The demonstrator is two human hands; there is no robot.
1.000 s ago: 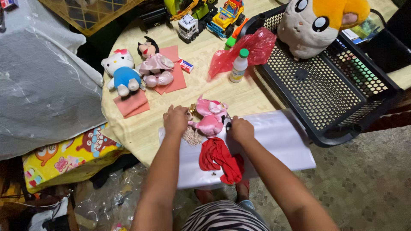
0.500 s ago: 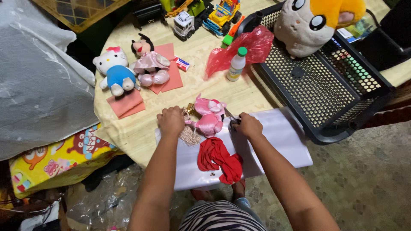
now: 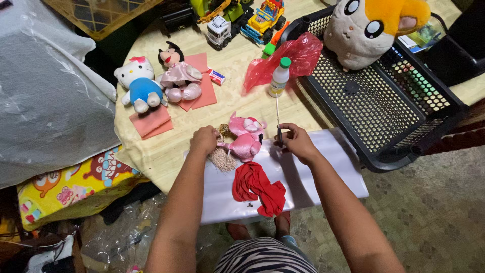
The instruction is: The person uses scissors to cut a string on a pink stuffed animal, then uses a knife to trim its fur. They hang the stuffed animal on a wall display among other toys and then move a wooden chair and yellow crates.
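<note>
The fingertips of the left hand (image 3: 204, 140) are hidden behind the pink plush toy (image 3: 245, 138), so its grip on the toy cannot be made out. The thin tool (image 3: 277, 121) pinched by the right hand (image 3: 295, 141) is too slender to identify, and its lower end is covered by the fingers. The large hamster plush (image 3: 371, 30) and the toy trucks (image 3: 242, 17) are cut off by the top edge. Part of the bench (image 3: 166, 151) is covered by the white sheet (image 3: 313, 172).
</note>
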